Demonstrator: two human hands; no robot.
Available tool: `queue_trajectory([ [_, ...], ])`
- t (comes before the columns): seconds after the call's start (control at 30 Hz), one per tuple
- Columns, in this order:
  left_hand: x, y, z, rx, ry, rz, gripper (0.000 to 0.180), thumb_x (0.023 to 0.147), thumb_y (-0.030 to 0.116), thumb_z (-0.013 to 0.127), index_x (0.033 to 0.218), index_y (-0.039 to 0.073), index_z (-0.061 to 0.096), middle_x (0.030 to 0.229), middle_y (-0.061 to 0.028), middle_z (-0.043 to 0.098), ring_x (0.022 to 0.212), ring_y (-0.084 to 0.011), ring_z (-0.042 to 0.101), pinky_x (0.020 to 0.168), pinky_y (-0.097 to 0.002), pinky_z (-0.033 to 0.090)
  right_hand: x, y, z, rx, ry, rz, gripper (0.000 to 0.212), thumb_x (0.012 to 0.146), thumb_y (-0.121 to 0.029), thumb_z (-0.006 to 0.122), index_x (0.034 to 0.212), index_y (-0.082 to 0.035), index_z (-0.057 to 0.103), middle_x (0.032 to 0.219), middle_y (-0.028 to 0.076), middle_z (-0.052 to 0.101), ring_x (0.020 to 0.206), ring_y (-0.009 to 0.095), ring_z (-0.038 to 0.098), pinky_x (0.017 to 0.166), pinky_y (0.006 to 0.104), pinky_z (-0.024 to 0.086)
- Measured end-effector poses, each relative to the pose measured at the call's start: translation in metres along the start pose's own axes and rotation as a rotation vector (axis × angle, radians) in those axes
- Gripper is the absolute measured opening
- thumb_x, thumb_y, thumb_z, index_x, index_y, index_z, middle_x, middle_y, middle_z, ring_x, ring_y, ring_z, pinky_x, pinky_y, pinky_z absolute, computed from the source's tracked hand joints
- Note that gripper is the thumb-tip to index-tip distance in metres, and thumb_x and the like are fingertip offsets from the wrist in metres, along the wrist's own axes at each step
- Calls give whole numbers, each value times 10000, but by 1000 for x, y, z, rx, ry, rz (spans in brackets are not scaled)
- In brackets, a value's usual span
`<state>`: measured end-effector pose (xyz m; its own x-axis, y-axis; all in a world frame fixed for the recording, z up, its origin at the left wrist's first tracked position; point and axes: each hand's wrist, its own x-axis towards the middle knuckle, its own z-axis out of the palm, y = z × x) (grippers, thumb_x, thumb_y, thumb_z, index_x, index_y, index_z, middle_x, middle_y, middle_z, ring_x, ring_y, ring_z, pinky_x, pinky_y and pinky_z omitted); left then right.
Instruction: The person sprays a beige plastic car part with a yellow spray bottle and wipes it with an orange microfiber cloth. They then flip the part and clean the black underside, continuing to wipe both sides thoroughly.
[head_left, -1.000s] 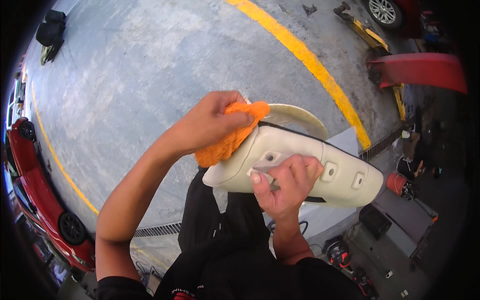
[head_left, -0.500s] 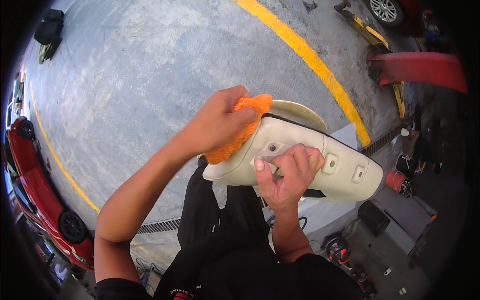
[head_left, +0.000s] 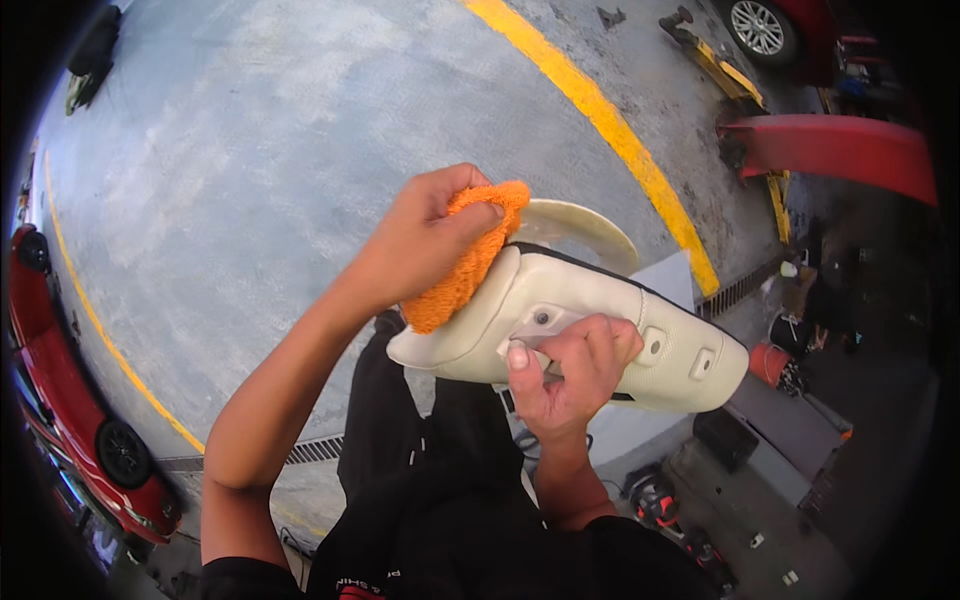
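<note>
A long, cream padded car trim piece (head_left: 575,280) hangs in front of me above the floor, with round-holed raised bosses along its face and a curved flap at its far side. My left hand (head_left: 415,240) is closed on an orange cloth (head_left: 462,265), which it presses against the piece's left end. On the near face, my right hand (head_left: 580,370) grips a pale raised part of the trim piece, thumb up and fingers curled. Its fingers hide exactly what they hook into.
A red car (head_left: 75,400) stands at the left. To the right are a red body panel (head_left: 840,150), a yellow-and-black stand (head_left: 735,75), a red bucket (head_left: 768,363) and a black-and-red machine (head_left: 655,500). A floor drain (head_left: 315,450) runs behind my legs.
The trim piece and both hands have shifted slightly left in view. The orange cloth has slid a little left and down over the piece's end. Both grips stay the same.
</note>
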<state>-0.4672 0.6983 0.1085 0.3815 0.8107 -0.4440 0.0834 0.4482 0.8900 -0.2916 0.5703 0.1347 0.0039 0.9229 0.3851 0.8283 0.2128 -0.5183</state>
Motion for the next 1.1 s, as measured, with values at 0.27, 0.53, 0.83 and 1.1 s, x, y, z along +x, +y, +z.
queue_trajectory([
  [0.27,-38,7,0,673,-90,623,368,822,41,728,1187,86,745,1266,-181,621,1022,-351,660,842,-400,551,-8,4,0,-12,22,39,266,819,-370,785,747,-178,614,807,-4,518,893,267,466,856,424,352],
  [0.53,-80,-68,6,782,147,887,418,768,96,728,1183,137,749,1279,-135,621,869,-297,591,758,-398,517,-9,8,1,-4,19,39,275,836,-355,759,756,-157,586,815,9,536,854,265,465,848,424,358],
  [0.83,-118,-143,-10,685,165,809,421,734,74,754,1149,143,765,1306,-176,635,884,-305,608,719,-384,481,-9,12,-1,-4,10,-18,242,866,-336,733,804,-149,591,818,17,524,840,265,457,827,409,366],
  [1.1,-51,-35,14,451,38,686,433,921,137,657,1350,87,683,1515,-174,546,1122,-376,559,1004,-471,437,-4,8,1,-44,12,-34,261,913,-294,670,789,-97,552,779,48,497,783,240,429,787,392,334],
])
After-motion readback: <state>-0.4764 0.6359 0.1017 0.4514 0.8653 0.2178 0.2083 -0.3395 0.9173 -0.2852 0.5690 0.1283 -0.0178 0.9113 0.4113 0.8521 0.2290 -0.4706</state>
